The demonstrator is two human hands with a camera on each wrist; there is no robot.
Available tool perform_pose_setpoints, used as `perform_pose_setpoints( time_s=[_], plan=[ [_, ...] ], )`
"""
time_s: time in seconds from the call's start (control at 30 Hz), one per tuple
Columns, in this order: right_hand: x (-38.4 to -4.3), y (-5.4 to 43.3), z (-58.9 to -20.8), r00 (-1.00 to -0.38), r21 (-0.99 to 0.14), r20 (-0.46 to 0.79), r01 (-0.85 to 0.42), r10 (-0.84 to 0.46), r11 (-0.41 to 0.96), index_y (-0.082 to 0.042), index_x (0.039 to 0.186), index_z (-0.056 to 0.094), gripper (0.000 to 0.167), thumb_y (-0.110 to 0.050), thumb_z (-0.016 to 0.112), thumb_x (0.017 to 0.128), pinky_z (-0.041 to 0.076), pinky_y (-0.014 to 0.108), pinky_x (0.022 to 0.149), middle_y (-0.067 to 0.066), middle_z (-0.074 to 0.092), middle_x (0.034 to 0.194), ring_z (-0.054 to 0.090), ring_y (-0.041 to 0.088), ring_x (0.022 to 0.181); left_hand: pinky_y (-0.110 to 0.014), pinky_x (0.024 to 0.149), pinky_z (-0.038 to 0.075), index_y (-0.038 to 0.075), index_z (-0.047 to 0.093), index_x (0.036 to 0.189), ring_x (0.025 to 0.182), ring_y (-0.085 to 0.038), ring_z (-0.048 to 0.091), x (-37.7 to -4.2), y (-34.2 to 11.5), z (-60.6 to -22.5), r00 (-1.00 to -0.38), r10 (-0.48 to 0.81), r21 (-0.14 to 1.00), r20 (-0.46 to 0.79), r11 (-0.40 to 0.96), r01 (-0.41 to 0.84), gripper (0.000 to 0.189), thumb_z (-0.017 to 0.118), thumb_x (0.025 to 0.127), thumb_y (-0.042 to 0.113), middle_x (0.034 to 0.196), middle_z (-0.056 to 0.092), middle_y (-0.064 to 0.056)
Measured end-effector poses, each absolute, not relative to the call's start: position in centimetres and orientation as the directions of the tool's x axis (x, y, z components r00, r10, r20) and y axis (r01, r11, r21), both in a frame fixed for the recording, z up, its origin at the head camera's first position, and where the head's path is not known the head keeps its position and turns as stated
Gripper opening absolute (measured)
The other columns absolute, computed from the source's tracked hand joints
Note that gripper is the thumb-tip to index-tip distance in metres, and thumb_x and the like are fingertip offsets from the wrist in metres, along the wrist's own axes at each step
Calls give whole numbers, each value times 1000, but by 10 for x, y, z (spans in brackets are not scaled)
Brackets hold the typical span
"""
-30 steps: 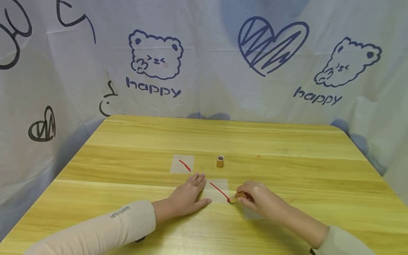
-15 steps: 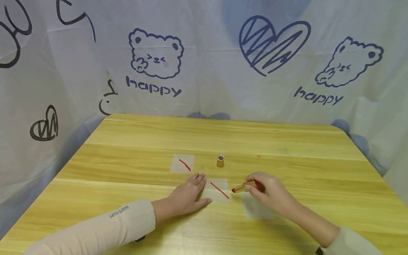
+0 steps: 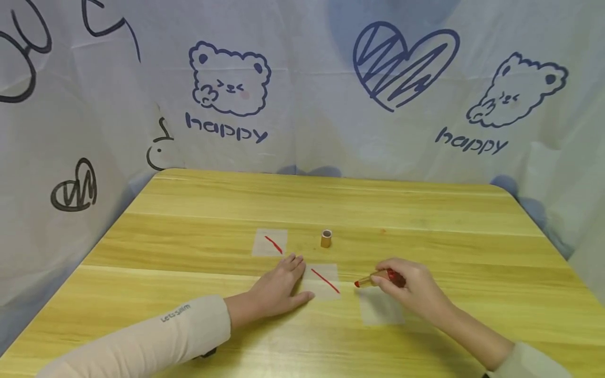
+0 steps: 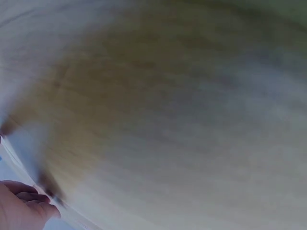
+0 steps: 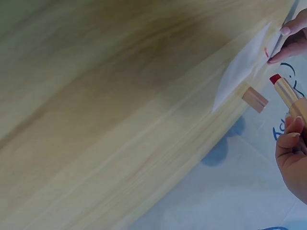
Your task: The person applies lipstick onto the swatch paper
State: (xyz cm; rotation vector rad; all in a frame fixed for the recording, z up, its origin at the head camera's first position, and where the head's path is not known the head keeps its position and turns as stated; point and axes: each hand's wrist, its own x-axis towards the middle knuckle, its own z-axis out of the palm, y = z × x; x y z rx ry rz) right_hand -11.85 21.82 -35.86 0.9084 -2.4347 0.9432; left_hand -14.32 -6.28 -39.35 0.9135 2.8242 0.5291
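Note:
My right hand point(image 3: 413, 286) pinches a lipstick point(image 3: 373, 278) in a gold and red case, its red tip pointing left. In the right wrist view the lipstick point(image 5: 290, 96) shows its red bullet above the table. Below it in the head view lies an unmarked square of thin paper point(image 3: 382, 310). My left hand point(image 3: 279, 289) rests flat at the left edge of the middle paper square point(image 3: 319, 289), which bears a slanting red line. Farther left, another square point(image 3: 260, 247) carries a shorter red line. The lipstick cap point(image 3: 326, 239) stands upright behind the middle square.
Everything lies on a wood-grain table point(image 3: 189, 202). Behind it hangs a white cloth point(image 3: 312, 121) with drawn bears and hearts. The left wrist view is mostly blurred tabletop, with part of my left hand point(image 4: 24, 206) at its lower left corner.
My right hand has lifted the lipstick off the end of the middle square's red line and moved it right, uncovering the unmarked square. My left hand has stayed in place.

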Motion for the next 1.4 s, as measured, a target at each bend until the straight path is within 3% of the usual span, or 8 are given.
perform_pose_setpoints(
  time_s=[0.7,1.4],
  plan=[
    [-117,238,-367,-683,-378,581,-708,-443,596,-8,78,68,10,-12,76,73,32,5,44,-15,47,58,33,-11,53,-47,109,32,-8,46,131,135,-41,32,-140,-46,-376,-783,610,368,122,705,606,65,58,90,40,142,39,-26],
    [-118,238,-371,-628,-337,606,-759,-489,558,-3,79,68,13,-11,76,73,38,3,46,-8,57,60,41,-11,55,-40,112,30,-3,43,135,137,-33,32,-123,5,-372,-727,685,242,46,698,673,72,52,89,51,144,37,-21]
  ],
)
